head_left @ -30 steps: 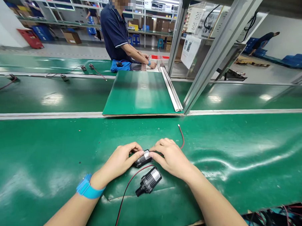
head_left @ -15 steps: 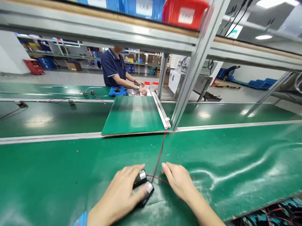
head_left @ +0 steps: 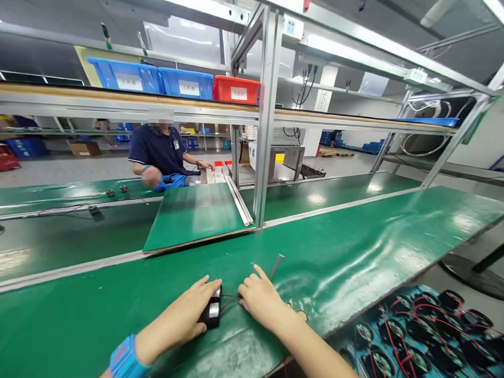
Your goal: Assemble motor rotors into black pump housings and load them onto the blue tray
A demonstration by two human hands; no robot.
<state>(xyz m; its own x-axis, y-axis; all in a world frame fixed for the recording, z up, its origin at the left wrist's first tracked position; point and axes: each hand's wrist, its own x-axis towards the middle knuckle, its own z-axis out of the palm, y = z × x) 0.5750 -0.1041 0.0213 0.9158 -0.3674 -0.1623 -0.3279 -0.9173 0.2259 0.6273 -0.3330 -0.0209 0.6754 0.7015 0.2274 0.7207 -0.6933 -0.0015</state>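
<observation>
We see left hand clasping two black pumps, near middle of green bench; right hand just right, half curled by thin wires, pinching or not, can't tell.

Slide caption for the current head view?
Left hand around two black devices at a green bench, right hand by their thin wires.
</observation>
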